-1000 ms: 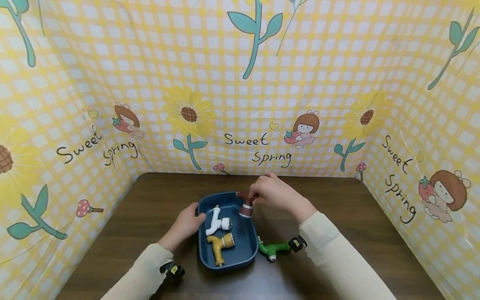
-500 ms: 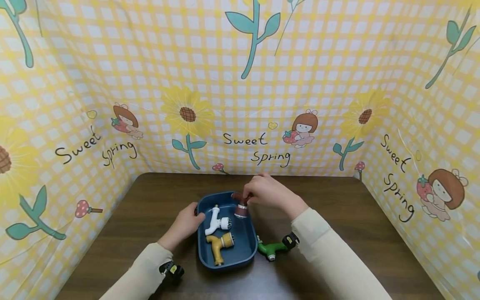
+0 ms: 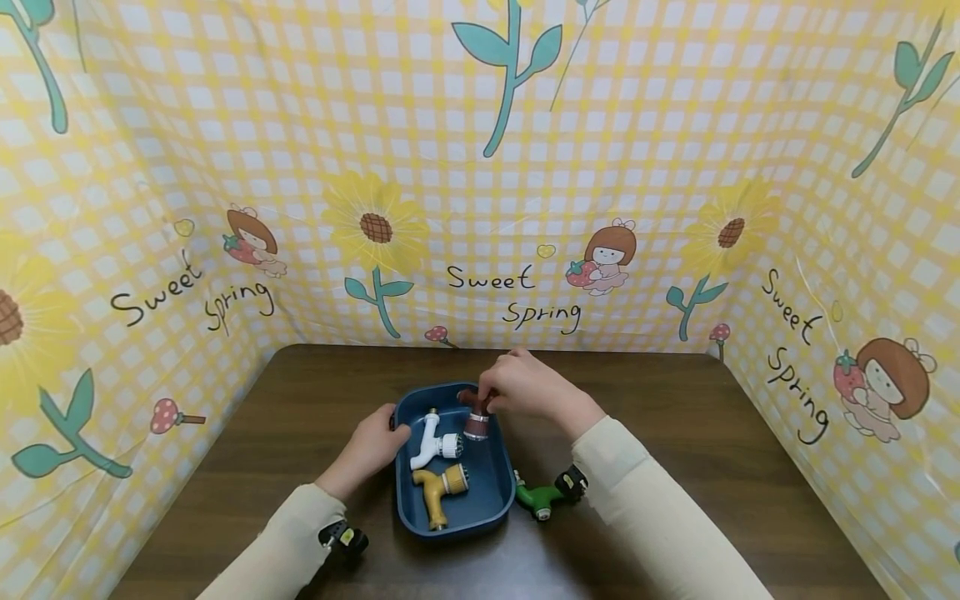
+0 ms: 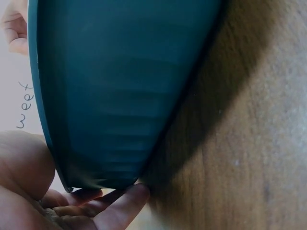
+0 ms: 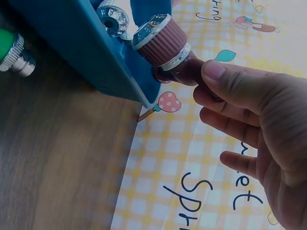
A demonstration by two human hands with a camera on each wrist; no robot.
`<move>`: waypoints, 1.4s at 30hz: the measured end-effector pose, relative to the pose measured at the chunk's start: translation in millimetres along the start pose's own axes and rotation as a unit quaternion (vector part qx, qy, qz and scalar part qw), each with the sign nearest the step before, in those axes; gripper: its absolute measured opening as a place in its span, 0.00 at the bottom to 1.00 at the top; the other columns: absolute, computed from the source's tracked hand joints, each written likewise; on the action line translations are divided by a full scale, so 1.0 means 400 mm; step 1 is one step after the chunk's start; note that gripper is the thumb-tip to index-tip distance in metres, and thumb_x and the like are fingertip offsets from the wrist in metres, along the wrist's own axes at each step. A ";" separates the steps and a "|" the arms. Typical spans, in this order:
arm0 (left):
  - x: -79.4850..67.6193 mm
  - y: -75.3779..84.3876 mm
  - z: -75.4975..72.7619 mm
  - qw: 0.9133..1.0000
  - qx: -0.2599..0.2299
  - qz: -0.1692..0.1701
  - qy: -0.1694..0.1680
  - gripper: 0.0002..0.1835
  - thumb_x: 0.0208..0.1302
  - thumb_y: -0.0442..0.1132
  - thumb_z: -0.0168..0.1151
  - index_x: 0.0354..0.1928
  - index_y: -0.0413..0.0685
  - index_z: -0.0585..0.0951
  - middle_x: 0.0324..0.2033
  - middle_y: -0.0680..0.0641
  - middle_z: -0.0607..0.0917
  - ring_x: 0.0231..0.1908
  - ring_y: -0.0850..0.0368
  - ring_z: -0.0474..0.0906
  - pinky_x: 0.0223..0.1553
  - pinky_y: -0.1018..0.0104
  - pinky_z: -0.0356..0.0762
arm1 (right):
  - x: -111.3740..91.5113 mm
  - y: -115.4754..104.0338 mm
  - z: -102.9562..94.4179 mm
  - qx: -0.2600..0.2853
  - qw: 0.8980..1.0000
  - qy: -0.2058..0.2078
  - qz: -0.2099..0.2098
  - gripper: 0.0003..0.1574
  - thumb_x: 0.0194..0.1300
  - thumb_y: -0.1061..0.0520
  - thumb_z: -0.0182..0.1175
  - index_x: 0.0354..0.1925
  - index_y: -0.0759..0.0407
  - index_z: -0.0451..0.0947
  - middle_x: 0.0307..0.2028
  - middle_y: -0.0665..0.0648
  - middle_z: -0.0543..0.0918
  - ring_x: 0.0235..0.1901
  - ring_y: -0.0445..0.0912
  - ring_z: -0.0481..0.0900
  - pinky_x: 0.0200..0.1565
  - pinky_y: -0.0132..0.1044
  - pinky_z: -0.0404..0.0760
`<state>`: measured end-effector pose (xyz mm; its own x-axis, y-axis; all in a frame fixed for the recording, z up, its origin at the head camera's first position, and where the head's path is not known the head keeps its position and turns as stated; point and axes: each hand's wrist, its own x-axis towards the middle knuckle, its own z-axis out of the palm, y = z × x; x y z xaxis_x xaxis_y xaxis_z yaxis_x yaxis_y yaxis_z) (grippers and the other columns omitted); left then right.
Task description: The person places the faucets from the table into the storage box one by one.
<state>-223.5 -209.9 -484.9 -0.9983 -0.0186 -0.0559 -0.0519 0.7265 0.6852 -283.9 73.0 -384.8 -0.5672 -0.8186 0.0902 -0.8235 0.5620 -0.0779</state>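
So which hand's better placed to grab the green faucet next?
Right, I'd say, once the right hand lets go of the brown faucet it pinches: the green faucet lies on the table just right of the blue tray. The left hand grips the opposite side.

Inside the tray (image 3: pixel 489 493), a bare strip along the right wall leaves room below the brown tap (image 3: pixel 476 427). The white tap (image 3: pixel 429 446) and yellow tap (image 3: pixel 437 498) block the left side; the left grip (image 3: pixel 367 447) bars that rim. Outside, the green tap (image 3: pixel 536 498) obstructs the right wall.
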 end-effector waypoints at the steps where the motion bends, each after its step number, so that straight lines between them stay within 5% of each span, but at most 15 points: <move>1: 0.001 0.000 0.000 1.000 0.000 -0.001 0.001 0.22 0.71 0.39 0.55 0.62 0.34 0.75 0.54 0.36 0.83 0.47 0.48 0.79 0.54 0.47 0.79 | 0.002 -0.001 0.002 0.000 1.000 0.001 -0.001 0.06 0.65 0.51 0.71 0.42 0.42 0.88 0.37 0.39 0.87 0.44 0.40 0.78 0.66 0.50 0.66; 42: 0.000 -0.009 -0.001 1.000 -0.018 -0.010 -0.003 0.22 0.72 0.40 0.54 0.63 0.36 0.75 0.55 0.37 0.83 0.47 0.48 0.79 0.55 0.46 0.80 | 0.048 -0.023 0.053 -0.001 0.998 -0.065 0.018 0.07 0.66 0.51 0.71 0.43 0.44 0.88 0.38 0.40 0.87 0.46 0.42 0.77 0.69 0.53 0.62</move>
<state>-223.5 -212.7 -487.2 -0.9968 -0.0284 -0.0745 -0.0730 0.7009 0.7095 -286.9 49.8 -403.2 -0.5901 -0.8062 -0.0412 -0.8026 0.5914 -0.0771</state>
